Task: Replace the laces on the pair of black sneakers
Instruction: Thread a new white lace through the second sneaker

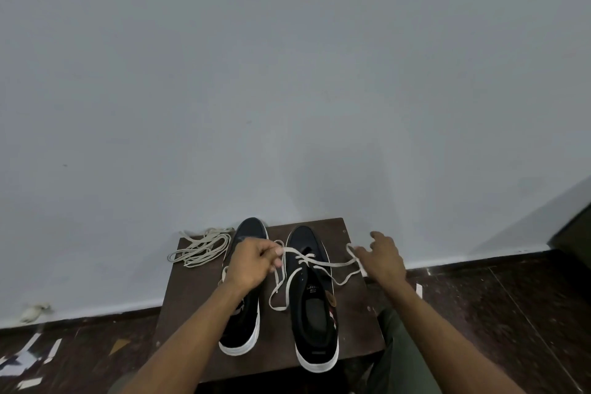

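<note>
Wood table point(351, 323): both hands pinch flat lace point(323, 263).

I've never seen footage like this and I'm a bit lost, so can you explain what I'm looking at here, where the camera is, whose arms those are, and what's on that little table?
There is one picture, taken by a camera worn on a person's head, looking forward and down, so the two arms are the wearer's own. No machine is involved. On a small dark wooden table stand two black sneakers. The left hand pinches one end of a pale lace threaded through the right sneaker; the right hand holds the other end out to the side. The left sneaker lies partly under the left arm. A loose bundle of laces lies at the table's far left corner.
</note>
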A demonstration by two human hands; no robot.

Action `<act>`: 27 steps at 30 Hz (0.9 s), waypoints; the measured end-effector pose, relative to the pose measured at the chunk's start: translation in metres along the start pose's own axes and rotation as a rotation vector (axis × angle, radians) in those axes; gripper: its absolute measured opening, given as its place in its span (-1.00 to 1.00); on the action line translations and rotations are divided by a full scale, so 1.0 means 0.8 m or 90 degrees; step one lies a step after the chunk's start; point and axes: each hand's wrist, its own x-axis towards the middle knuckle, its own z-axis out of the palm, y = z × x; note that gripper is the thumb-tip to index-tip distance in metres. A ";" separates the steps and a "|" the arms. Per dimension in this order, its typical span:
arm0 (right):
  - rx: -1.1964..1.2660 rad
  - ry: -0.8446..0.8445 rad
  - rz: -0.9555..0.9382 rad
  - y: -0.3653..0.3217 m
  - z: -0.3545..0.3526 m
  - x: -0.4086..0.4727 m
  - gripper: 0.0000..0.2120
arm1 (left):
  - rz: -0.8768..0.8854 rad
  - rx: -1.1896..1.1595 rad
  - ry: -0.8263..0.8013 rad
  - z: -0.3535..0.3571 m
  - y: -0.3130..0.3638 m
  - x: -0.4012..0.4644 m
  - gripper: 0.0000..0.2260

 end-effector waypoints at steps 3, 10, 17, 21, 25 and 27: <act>-0.064 -0.024 -0.266 -0.027 0.008 -0.028 -0.57 | 0.054 0.079 -0.064 0.011 0.011 -0.003 -0.73; -0.025 -0.135 -0.480 -0.060 0.036 -0.054 -0.81 | 0.109 0.108 -0.117 0.025 0.017 -0.008 -0.56; -0.085 -0.041 -0.334 -0.028 0.049 -0.049 -0.90 | -0.013 0.224 -0.113 0.054 -0.012 -0.033 -0.59; -0.141 -0.063 -0.359 -0.021 0.057 -0.058 -0.87 | -0.080 0.244 -0.009 0.079 -0.021 -0.037 -0.79; -0.222 -0.034 -0.398 -0.019 0.066 -0.060 -0.78 | -0.194 0.086 0.048 0.087 -0.028 -0.036 -0.88; -0.252 -0.023 -0.402 -0.023 0.069 -0.062 -0.76 | -0.241 -0.031 0.044 0.086 -0.030 -0.034 -0.87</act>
